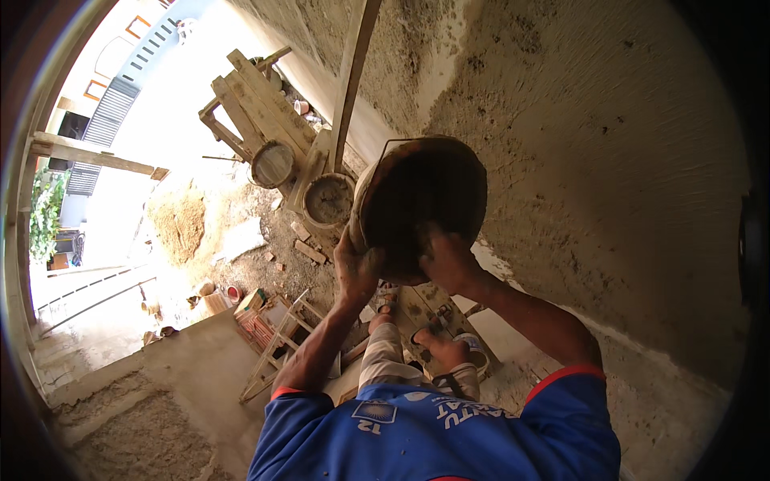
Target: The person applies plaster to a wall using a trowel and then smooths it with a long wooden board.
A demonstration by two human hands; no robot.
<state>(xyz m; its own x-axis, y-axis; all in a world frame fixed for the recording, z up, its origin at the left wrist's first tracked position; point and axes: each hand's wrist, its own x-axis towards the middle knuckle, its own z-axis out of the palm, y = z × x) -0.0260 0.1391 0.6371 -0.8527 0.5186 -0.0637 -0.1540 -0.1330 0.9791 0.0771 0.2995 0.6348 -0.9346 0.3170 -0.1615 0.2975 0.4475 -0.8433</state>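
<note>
A round bucket (425, 192) with a dark inside is tilted in front of me, its mouth turned toward me and its thin wire handle up at the far side. My left hand (358, 266) is closed on the bucket's lower left side. At the near right rim my right hand (451, 258) is closed, its fingertips reaching into the shaded inside. What the bucket holds is too dark to make out. Below me, my sandalled feet stand on a plank (419, 303).
Rough plastered wall (593, 160) rises at the right. Far below stand a mortar-filled bucket (327, 199) and another bucket (273, 165), near a plank bench (269, 112). A wooden pole (353, 76) slants past. Lower left are a sand heap (176, 220) and a wooden frame (281, 346).
</note>
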